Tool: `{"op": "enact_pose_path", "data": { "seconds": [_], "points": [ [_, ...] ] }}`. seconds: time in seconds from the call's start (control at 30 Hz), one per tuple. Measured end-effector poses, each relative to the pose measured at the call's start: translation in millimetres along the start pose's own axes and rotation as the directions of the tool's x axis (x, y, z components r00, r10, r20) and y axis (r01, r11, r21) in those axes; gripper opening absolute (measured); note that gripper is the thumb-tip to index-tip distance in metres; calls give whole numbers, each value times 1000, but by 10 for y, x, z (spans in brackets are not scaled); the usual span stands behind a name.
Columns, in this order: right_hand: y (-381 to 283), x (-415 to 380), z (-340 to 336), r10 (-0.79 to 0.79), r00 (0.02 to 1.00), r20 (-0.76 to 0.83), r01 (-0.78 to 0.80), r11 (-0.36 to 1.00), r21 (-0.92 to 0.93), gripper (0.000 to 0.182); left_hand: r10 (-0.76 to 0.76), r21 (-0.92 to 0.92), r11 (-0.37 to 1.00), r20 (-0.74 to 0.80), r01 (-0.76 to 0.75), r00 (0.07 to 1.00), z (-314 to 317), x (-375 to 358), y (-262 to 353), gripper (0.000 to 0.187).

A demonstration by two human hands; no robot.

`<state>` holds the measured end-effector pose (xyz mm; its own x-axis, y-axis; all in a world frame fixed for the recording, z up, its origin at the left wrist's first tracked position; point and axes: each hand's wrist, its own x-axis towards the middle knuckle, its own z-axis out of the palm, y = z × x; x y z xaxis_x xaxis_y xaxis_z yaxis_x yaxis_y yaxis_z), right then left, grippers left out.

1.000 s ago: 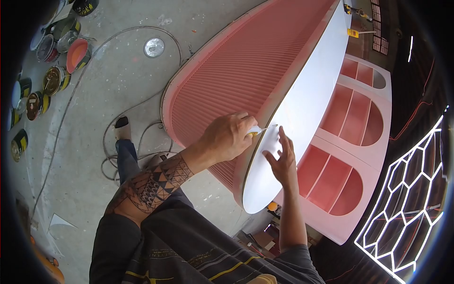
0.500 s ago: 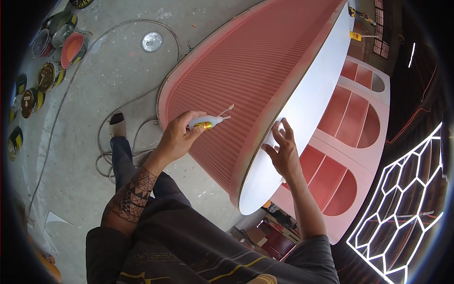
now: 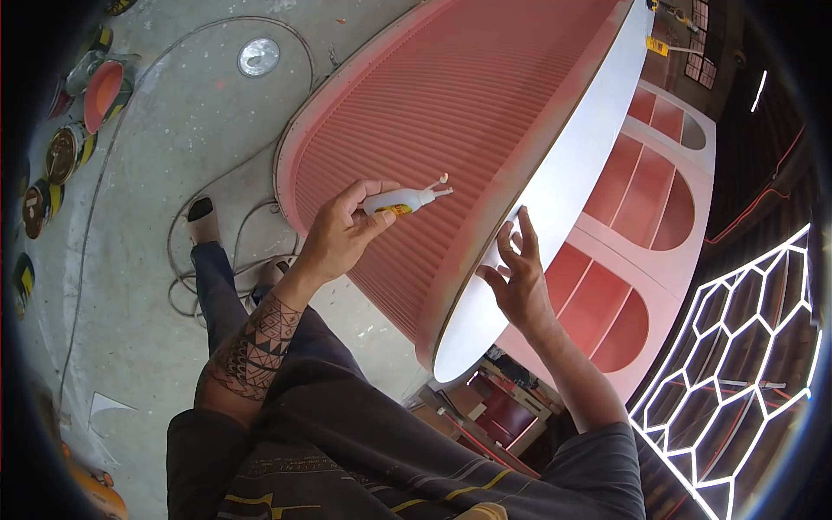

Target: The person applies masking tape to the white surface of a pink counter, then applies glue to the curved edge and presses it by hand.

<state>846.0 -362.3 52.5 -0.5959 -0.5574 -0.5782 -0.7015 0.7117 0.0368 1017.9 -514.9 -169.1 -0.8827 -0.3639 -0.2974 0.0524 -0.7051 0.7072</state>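
My left hand (image 3: 342, 230) grips a small white squeeze bottle (image 3: 394, 202) with a yellow label, which looks like a glue bottle. Its thin nozzle points right, and a small cap stands out beside the nozzle. The bottle is above the pink ribbed front (image 3: 416, 139) of a large curved counter. My right hand (image 3: 523, 282) is at the edge of the counter's glossy white top (image 3: 555, 204). Its fingers are spread and bent, with fingertips resting on or close to the white surface.
Pink shelf units (image 3: 628, 191) with rounded openings stand beyond the counter. Open paint cans (image 3: 71, 152) line the left side. A hose (image 3: 130, 113) loops over the concrete floor near my feet. A round metallic lid-like disc (image 3: 258, 57) lies there. Hexagonal lights (image 3: 737, 364) glow at right.
My left hand has moved the bottle slightly right and up, nearer the counter's edge. My right hand stays at nearly the same spot. The whole view has shifted a little.
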Motion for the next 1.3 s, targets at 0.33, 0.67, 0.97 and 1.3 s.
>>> {"op": "enact_pose_path", "data": {
  "seconds": [0.33, 0.67, 0.97, 1.3],
  "points": [
    [18, -15, -17, -15, 999, -28, 15, 1000, -16, 78, -8, -101, 995, 73, 15, 997, 120, 85, -142, 35],
    [15, -37, -84, 11, 1000, 2, -11, 997, -70, 78, -64, -83, 994, 111, 74, 992, 187, 37, -333, 36],
    [13, -35, -88, 8, 1000, -12, -8, 999, -41, 76, -100, -132, 985, 82, 110, 992, 126, -49, -625, 44],
    [96, -68, -139, -24, 999, -33, 23, 999, -40, 78, -86, -170, 981, 69, 96, 994, 200, -68, -698, 44]
  ]
}}
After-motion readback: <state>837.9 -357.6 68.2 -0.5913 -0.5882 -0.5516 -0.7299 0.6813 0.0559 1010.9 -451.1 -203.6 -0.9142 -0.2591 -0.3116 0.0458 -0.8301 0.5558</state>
